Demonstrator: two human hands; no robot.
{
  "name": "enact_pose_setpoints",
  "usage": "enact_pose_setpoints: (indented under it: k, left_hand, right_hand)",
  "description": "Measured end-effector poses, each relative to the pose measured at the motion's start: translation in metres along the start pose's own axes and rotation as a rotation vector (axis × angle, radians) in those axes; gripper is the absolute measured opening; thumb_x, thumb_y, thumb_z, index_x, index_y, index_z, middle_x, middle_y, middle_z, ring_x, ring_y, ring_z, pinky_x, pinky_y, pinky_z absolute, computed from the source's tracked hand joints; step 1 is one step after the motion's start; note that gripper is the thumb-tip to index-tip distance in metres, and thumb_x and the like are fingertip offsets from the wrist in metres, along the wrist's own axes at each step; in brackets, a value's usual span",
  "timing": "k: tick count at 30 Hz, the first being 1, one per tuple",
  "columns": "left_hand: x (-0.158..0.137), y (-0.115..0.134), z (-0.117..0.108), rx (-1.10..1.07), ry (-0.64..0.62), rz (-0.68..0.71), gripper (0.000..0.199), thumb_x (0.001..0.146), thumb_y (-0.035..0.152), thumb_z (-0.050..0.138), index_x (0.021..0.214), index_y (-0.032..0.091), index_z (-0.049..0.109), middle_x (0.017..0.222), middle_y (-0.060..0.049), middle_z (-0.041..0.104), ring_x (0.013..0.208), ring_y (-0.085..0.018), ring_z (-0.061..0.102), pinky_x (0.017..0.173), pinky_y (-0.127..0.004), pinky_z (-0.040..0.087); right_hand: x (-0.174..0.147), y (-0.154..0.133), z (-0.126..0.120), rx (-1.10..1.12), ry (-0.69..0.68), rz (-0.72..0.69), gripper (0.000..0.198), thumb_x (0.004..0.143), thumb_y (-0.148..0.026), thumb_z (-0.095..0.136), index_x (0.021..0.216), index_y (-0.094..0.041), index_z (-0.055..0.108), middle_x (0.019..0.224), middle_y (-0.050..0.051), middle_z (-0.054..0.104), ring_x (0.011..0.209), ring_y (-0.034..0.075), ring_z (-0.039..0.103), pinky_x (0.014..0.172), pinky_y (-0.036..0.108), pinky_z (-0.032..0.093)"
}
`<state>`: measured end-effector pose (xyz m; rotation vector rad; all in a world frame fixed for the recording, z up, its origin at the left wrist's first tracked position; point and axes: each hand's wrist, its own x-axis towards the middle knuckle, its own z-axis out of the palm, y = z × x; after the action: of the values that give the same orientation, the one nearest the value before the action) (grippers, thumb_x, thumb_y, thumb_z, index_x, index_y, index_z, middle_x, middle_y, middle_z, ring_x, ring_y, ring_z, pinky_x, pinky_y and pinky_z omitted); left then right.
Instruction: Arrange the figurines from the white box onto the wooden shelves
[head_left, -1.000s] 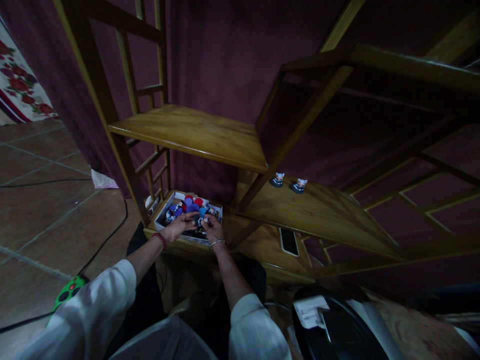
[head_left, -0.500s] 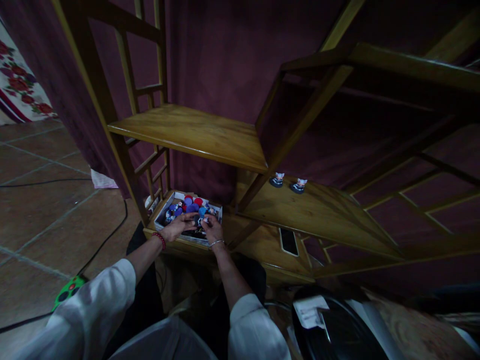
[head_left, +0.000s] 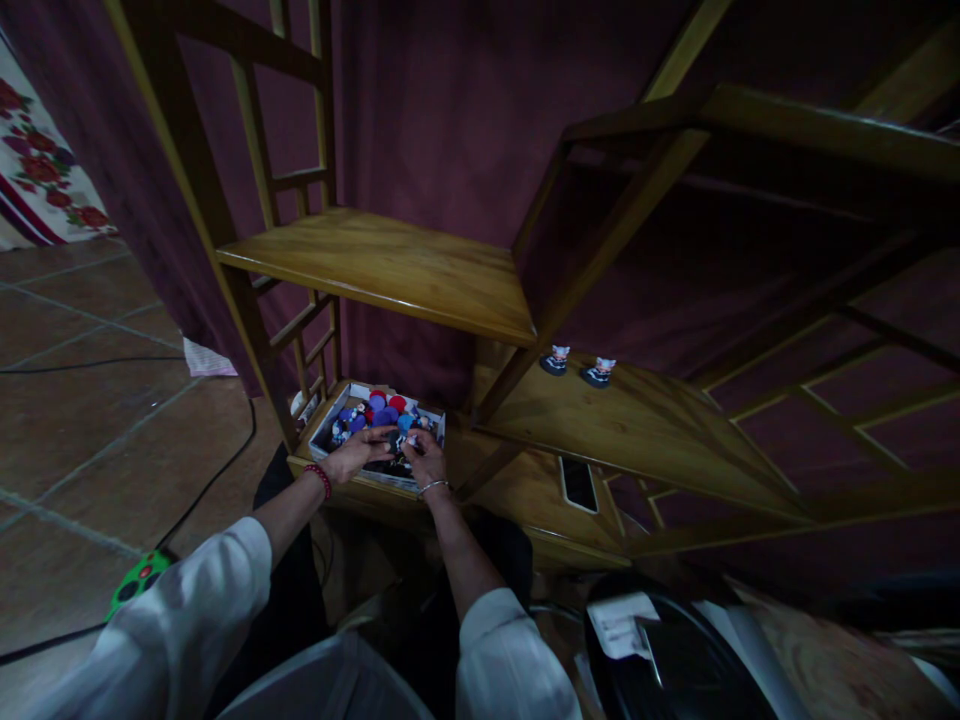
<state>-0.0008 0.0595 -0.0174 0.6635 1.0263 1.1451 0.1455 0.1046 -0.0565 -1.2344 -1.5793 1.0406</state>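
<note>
One wooden shelving unit (head_left: 390, 265), open-framed, filling most of the scene, boards at several heights.

One dark red curtain (head_left: 435, 130), hung behind the unit and down its left side.

One tiled floor (head_left: 97, 420), brown with pale joints, left; black cables across it.

One floral cloth (head_left: 45, 160), red flowers on white, far left.

One black object (head_left: 694, 695), near right, partly cut off by the picture's edge, kind unclear; white paper (head_left: 619, 622) on top.

One shallow box (head_left: 330, 415), white-walled, on the lowest board at left, filled with assorted pieces (head_left: 386, 415) in purple, blue and red, small figures among them.

Two bare hands over the near part of the box. Left hand (head_left: 361, 452): fingers closed on the dark base of the held figurine. Right hand (head_left: 429, 460): fingers pinching its pale upper part.

One phone-like slab (head_left: 578, 484), dark face, pale edge, on the lowest board, right of the box.

One green device (head_left: 139, 585), with red and dark buttons, on the floor, near left.

Two standing figurines (head_left: 577, 367), pale tops, dark bases, upright and apart on the middle board, right.

One held figurine (head_left: 400, 441), between both hands, base toward the left; fine detail too small to read.

Two bracelets: red beads (head_left: 324, 482), left wrist; silvery band (head_left: 433, 487), right wrist.
</note>
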Motion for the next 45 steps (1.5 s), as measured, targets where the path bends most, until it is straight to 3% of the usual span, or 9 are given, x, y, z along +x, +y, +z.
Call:
enact_pose_setpoints:
  k: [12,27,35,45]
  left_hand:
    - [0.005,-0.003,-0.002,0.006,-0.011,0.001,0.038,0.065,0.009,0.065,0.103,0.014,0.062,0.103,-0.007,0.063,0.098,-0.020,0.056,0.089,-0.037,0.044]
    - [0.006,-0.006,-0.004,0.051,-0.035,0.013,0.047,0.057,0.019,0.073,0.102,0.014,0.062,0.107,-0.009,0.062,0.100,-0.025,0.055,0.087,-0.039,0.045]
    - [0.005,-0.004,-0.001,0.028,-0.002,-0.005,0.039,0.064,0.007,0.064,0.103,0.013,0.061,0.098,-0.007,0.065,0.095,-0.022,0.057,0.087,-0.038,0.045]
    - [0.002,-0.004,0.001,0.030,0.025,-0.001,0.041,0.064,0.008,0.065,0.104,0.015,0.060,0.088,-0.004,0.064,0.088,-0.019,0.059,0.086,-0.036,0.046]
  right_hand:
    - [-0.001,-0.004,-0.002,-0.026,-0.038,0.009,0.022,0.067,-0.034,0.053,0.085,-0.024,0.060,0.079,-0.003,0.064,0.072,0.015,0.058,0.070,0.026,0.047]
    - [-0.003,-0.010,-0.002,-0.085,-0.023,0.021,0.020,0.065,-0.033,0.055,0.082,-0.024,0.062,0.073,-0.003,0.063,0.066,0.014,0.058,0.066,0.025,0.047]
    - [-0.001,-0.007,-0.002,-0.122,-0.030,0.009,0.018,0.066,-0.033,0.055,0.081,-0.025,0.061,0.072,-0.004,0.063,0.064,0.013,0.057,0.065,0.024,0.046]
    - [-0.001,-0.007,-0.002,-0.113,-0.030,-0.013,0.019,0.066,-0.034,0.055,0.081,-0.024,0.061,0.073,-0.004,0.063,0.067,0.013,0.057,0.066,0.025,0.046]
